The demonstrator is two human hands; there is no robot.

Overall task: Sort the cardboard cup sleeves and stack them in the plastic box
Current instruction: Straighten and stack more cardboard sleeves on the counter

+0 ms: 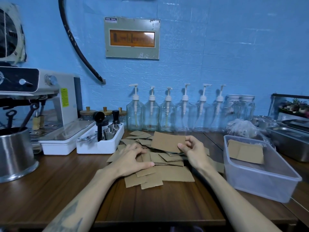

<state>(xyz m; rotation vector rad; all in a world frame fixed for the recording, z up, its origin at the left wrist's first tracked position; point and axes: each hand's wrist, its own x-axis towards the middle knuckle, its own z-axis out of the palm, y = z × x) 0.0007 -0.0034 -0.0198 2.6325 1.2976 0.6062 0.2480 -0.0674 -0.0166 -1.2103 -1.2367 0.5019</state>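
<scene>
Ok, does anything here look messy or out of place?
Only the loose cardboard sleeves: they lie scattered at all angles on the table. The few in the plastic box lean askew at its far end.

Behind my sleeve pile [157, 163] stand six pump bottles [175, 113] — all clear glass. Left of them, three wooden-lidded jars [105, 113]. Right of the pile, one plastic box [260, 171] — two sleeves [245, 151] showing inside. One sleeve [168, 141] in my right hand [192, 151]; pile too jumbled to count.
</scene>
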